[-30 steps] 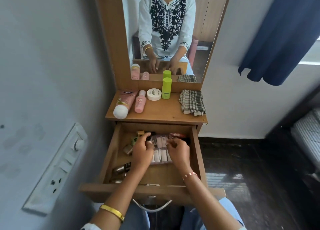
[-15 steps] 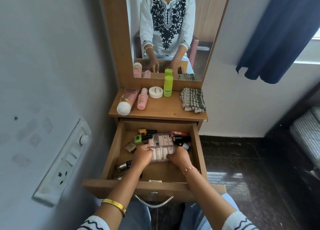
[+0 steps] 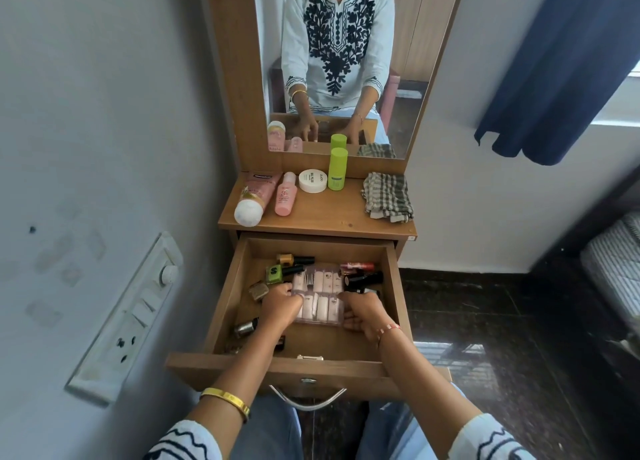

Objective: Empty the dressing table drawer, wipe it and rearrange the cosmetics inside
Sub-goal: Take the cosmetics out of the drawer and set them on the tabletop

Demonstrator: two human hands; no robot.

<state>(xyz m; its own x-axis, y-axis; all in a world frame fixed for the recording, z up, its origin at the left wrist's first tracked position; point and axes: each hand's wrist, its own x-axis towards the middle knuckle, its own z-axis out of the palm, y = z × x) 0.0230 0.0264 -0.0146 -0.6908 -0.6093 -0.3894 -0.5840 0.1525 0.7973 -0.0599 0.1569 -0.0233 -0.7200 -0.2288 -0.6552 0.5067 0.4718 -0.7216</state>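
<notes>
The wooden drawer of the dressing table stands pulled out below me. In its middle lies a clear plastic case of pale nail tips. My left hand grips the case's left edge and my right hand grips its right edge. Around the case lie nail polish bottles: a green one, a mustard one, a glittery brown one and a dark one at the left. Black and red tubes lie at the back right of the drawer.
On the tabletop sit a pink tube, a pink bottle, a white jar, a green bottle and a folded checked cloth. A mirror rises behind. A switchboard is on the left wall.
Both hands drew back from the far part of the drawer toward me and took hold of the clear case at its two sides. The case has shifted slightly toward the front.
</notes>
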